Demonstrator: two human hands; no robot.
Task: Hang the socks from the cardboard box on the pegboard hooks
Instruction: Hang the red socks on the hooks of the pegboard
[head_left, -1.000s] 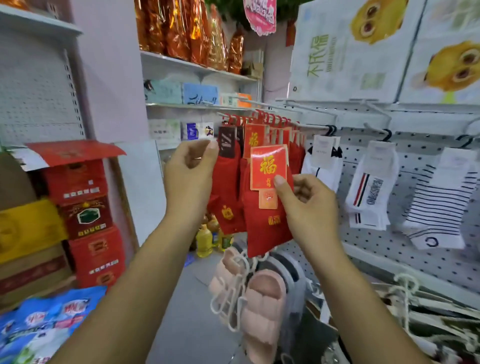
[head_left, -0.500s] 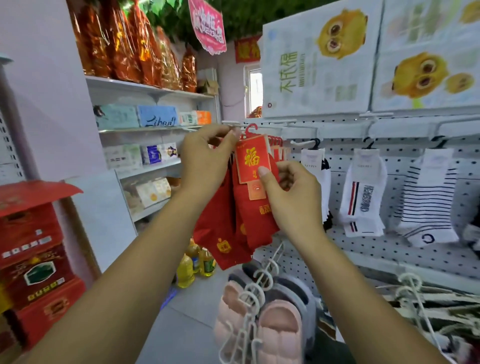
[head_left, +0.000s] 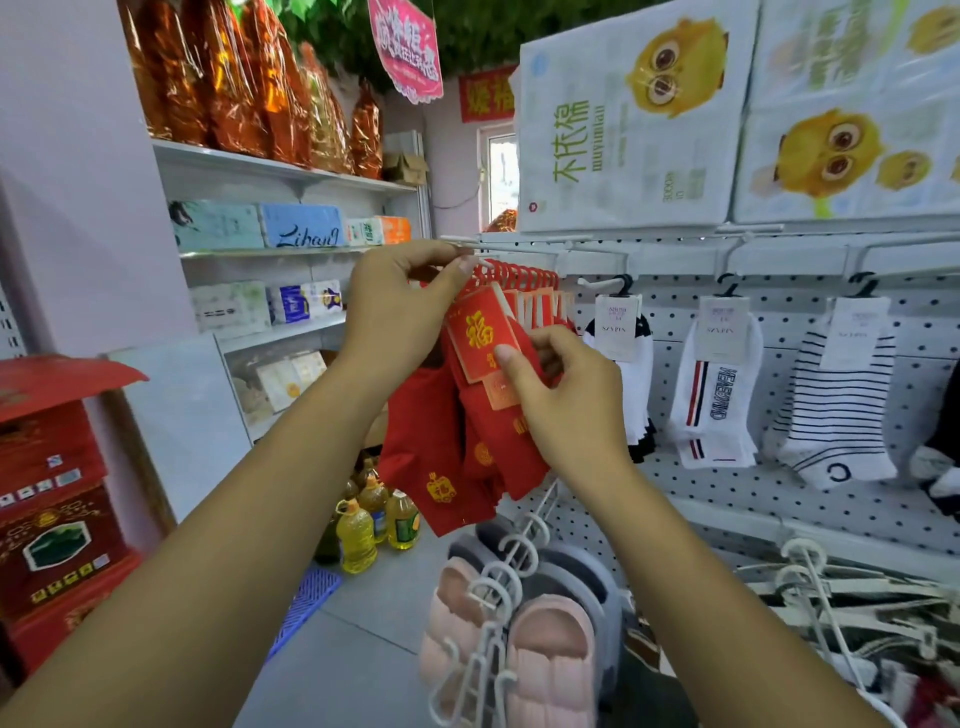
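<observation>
left hand (head_left: 400, 312): raised; thumb and forefinger pinched together at the front tip of the hook (head_left: 487, 264). Fingers hide what they pinch; probably the pair's small red hanger.
right hand (head_left: 571, 410): lower and to the right of the left hand. Thumb and fingers pinch the lower edge of the red card label (head_left: 480, 338).
red socks (head_left: 498, 436): the pair hangs between the two hands; the cloth drops past the right wrist, loose and unsupported.
hook load: a tight row of red hangers (head_left: 524, 273) sits just behind the left fingertips, so the rod looks nearly full.
weight: light, judging by the two-finger pinches.
stiffness: cloth is soft and floppy, no use for steering. The card is semi-stiff but would crease or tear if pulled hard. The hanger is probably the only rigid part.
where to grip: hanger neck to guide it onto the rod, card edge only to stop swing.
risk: a loose pinch would drop the pair towards the slippers (head_left: 550, 654) below the right forearm.
neighbours: white socks (head_left: 717, 384) hang on the pegboard (head_left: 779, 499) to the right of the right hand, well apart.
cardboard box: not in view.
</observation>
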